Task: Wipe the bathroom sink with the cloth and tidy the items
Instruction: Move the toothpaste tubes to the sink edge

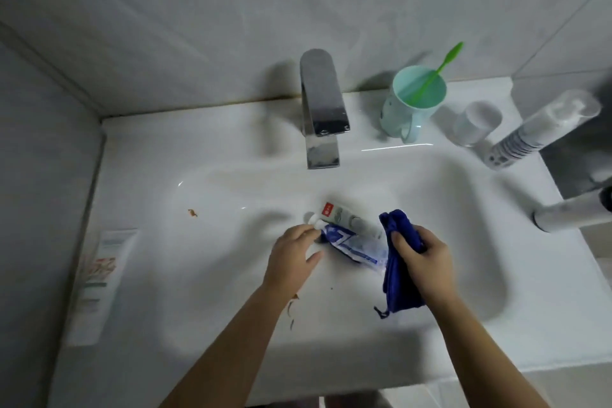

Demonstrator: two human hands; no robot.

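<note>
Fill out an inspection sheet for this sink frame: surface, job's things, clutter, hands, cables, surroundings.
Surface: white sink, orange specks in the basin.
Job's things: blue cloth bunched in the right hand; blue tube and white tube lying in the basin.
Clutter: mint cup holding a green toothbrush, clear tumbler and pump bottle along the back rim; flat tube on the left rim.
Hands: left hand at the blue tube's cap, grip unclear; right hand grips the cloth.
Cables: nothing seen.
Surroundings: chrome faucet, tiled wall.
</note>
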